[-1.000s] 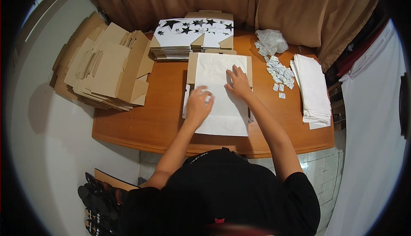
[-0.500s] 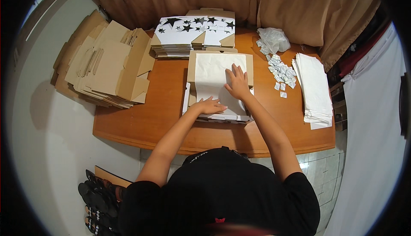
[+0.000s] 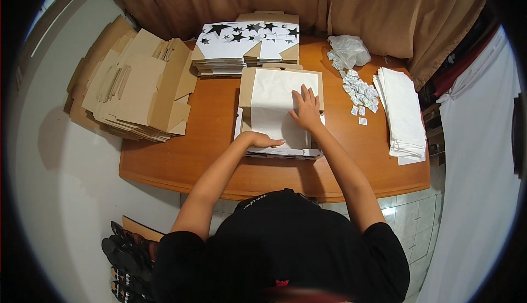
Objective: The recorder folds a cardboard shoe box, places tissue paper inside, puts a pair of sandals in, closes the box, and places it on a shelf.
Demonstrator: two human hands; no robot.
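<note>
An open cardboard box (image 3: 246, 91) stands in front of me, its lid folded back and its near wall white. A large sheet of white paper (image 3: 273, 105) lies over the lid's inside and down into the box. Low on the sheet, beside the near wall, is my left hand (image 3: 260, 139); its thumb stretches to the right and the other fingers are mostly out of sight. Higher up and to the right, my right hand (image 3: 306, 110) rests on the paper with its fingers spread. Neither hand visibly grips anything.
Flattened brown cardboard boxes (image 3: 134, 83) are piled at the left. Behind the open box sits a stack of white, star-printed boxes (image 3: 233, 39). To the right lie small white packets (image 3: 359, 91), a clear plastic bag (image 3: 349, 52) and a pile of white paper sheets (image 3: 401, 113).
My left hand has turned and dropped slightly toward the near wall, so its fingers no longer lie visibly flat. The right hand has shifted a little downward; the paper's upper part has moved slightly right.
</note>
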